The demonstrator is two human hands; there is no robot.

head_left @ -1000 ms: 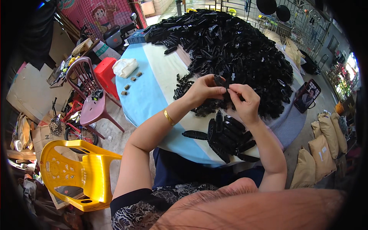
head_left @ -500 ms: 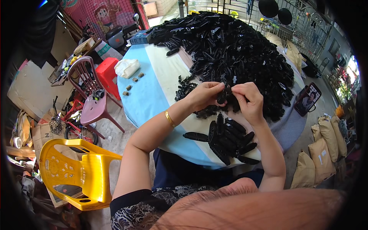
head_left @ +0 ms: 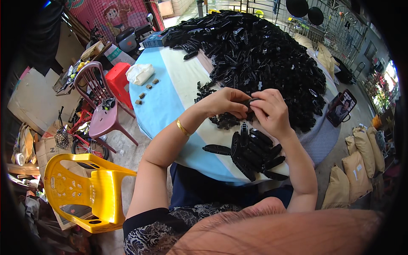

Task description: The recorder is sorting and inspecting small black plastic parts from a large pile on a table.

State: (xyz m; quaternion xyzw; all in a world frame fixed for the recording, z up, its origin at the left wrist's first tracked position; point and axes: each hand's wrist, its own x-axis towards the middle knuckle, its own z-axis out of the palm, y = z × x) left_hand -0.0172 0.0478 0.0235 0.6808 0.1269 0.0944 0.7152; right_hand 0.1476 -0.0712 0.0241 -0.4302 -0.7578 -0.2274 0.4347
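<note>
My left hand (head_left: 228, 102) and my right hand (head_left: 273, 111) meet over the table, fingertips pinched together on a small black plastic piece (head_left: 250, 100). Fingers cover most of it, so its exact kind cannot be made out. Just below the hands lies a small heap of long, oval black plastic pieces (head_left: 256, 154), with a single one (head_left: 216, 149) sticking out to the left. Smaller black parts (head_left: 205, 91) lie beside my left wrist. Beyond both hands, a large mound of similar black plastic pieces (head_left: 259, 55) covers the far and right side of the table.
The round table has a striped cloth (head_left: 157, 102). On its left are a white plastic bag (head_left: 140, 74) and several small brown pieces (head_left: 149, 86). A phone (head_left: 341, 108) stands at the right edge. Nearby are a yellow chair (head_left: 102, 191), a pink chair (head_left: 106, 121) and sacks (head_left: 356, 174).
My hands have drawn closer together and my fingers now cover more of the black piece, which has turned from upright to lying flatter. The heaps look the same.
</note>
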